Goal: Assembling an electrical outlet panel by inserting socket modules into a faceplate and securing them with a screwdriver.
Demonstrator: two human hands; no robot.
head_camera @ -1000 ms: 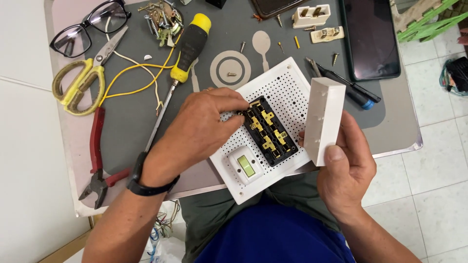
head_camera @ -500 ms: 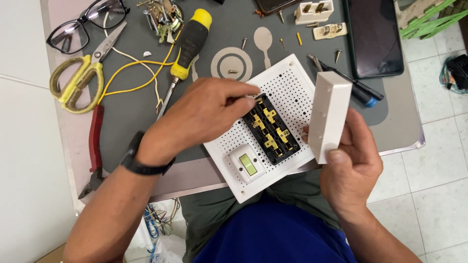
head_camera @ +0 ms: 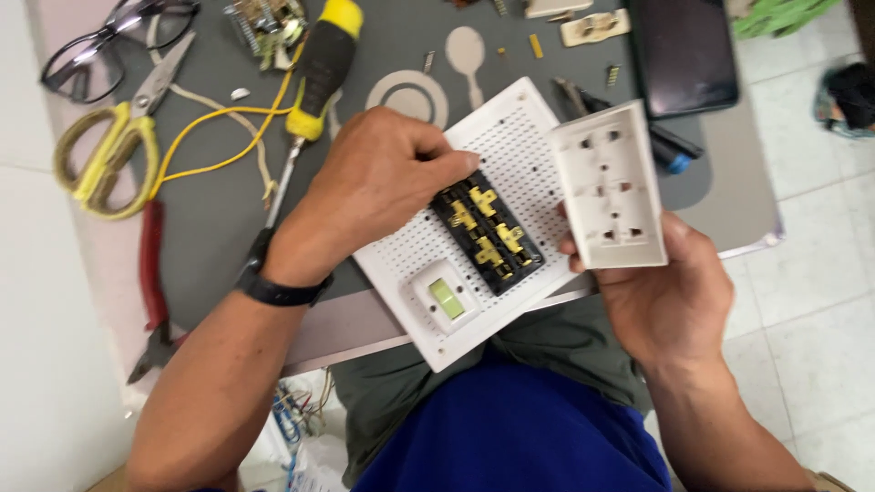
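Note:
A white perforated board (head_camera: 519, 146) lies at the table's near edge, over my lap. It carries a black socket base with brass contacts (head_camera: 488, 232) and a small switch with a green rocker (head_camera: 445, 298). My left hand (head_camera: 378, 187) rests on the board, fingertips pinched at the top end of the black base. My right hand (head_camera: 661, 292) holds a white socket cover (head_camera: 609, 187) up beside the board, its slotted face turned toward me.
On the grey table top (head_camera: 210, 228) lie a yellow-and-black screwdriver (head_camera: 314, 73), yellow-handled scissors (head_camera: 114, 146), red-handled pliers (head_camera: 150, 273), yellow wire, eyeglasses (head_camera: 109, 41), small screws and plastic parts, and a dark tablet (head_camera: 684, 55). White tiled floor surrounds the table.
My right hand has turned the white cover from edge-on so that its slotted face shows. My left hand stays at the top of the black base.

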